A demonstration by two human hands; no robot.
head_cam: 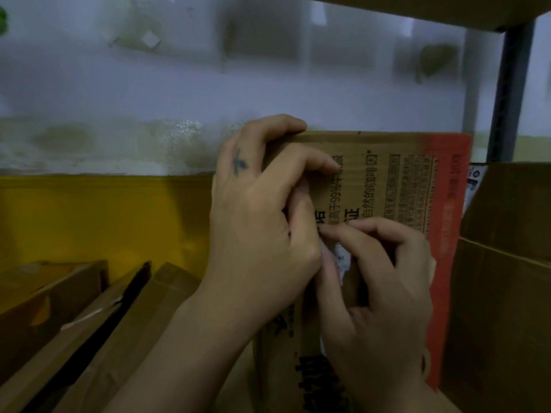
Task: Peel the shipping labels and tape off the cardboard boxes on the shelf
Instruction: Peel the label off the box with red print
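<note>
while left grip (pixel 256 228) clamps top corner of printed box (pixel 411 180) on shelf (pixel 507 93), right grip (pixel 384 293) pinches crumpled white label (pixel 340 259), partly lifted mid-face; peeling seems underway, neighbouring box (pixel 507 308) awaiting.

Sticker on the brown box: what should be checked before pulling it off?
1. Steady hold: the left hand grips the top edge of the box: ok.
2. Box standing upright: ok.
3. Grip on the sticker: the right hand pinches the white label: ok.
4. Label edge lifted free of the cardboard: cannot tell, the fingers hide it.
5. How much label is left stuck on: cannot tell, both hands cover it.
</note>
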